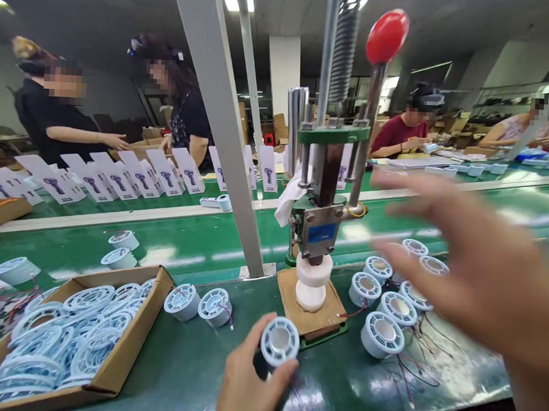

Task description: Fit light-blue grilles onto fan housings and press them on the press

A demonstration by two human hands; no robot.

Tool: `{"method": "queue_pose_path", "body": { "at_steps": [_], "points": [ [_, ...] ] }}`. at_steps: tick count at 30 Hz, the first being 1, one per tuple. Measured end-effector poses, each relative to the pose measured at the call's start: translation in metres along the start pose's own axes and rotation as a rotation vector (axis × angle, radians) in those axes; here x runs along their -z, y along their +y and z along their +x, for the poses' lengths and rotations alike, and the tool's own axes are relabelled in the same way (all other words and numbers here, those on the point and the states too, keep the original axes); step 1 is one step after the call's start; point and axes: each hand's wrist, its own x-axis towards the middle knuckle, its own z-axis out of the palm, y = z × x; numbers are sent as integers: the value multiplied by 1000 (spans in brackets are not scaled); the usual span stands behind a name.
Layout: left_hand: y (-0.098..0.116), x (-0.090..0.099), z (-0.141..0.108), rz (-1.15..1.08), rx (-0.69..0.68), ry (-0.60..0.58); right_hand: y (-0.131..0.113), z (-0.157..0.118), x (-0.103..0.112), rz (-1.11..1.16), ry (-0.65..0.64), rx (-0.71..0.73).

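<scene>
Your left hand [247, 382], at the near edge of the desk [183, 372], has its grip closed around a pale blue round housing [280, 341]. The thumb and fingers lie against its sides, and its spoked face and metallic centre point up toward you. The held housing is just in front of the press [328, 171], slightly to the left.

Your right hand [473, 283] is raised at the right, blurred, with its grip wide and fingers spread. It is nearest to a cluster of similar housings [382, 340], which stand on the desk to the right of the press with thin wires [406, 381] trailing toward the near edge; your hand hides part of the group.

The press carries a red knob [388, 36] on its lever. Below its head, a white upper block [314, 270] sits above a white lower disc [310, 297] on a brown pad [291, 292]. Two more housings [182, 310] stand side by side between the press and the open carton [128, 357]. The carton, at the desk's left, holds a heap of pale blue rings [29, 367].
</scene>
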Motion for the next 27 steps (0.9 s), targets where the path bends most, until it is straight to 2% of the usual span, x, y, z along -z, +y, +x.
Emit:
{"method": "queue_pose_path", "body": {
  "at_steps": [2, 3, 5, 8, 11, 14, 20, 24, 27],
  "points": [
    [22, 7, 29, -13, -35, -7, 19, 73, 20, -143, 197, -55],
    [31, 7, 42, -41, -62, -21, 29, 105, 23, -128, 252, -108],
    [45, 0, 63, -114, -113, -49, 48, 155, 14, 63, 254, -188],
    [55, -18, 81, -191, -174, -95, 70, 191, -15, 352, 178, -255],
    [55, -35, 89, -256, -211, -172, 78, 193, -31, 402, 197, -280],
    [48, -43, 93, -311, -202, -239, 78, 186, -30, 436, 207, -275],
    [30, -47, 89, -254, -219, -223, 80, 194, -31, 453, 225, -301],
    [27, -51, 86, -173, -238, -171, 73, 187, -14, 454, 197, -334],
    [27, -53, 84, -181, -256, -175, 46, 146, 6, 423, 212, -311]
  ]
}}
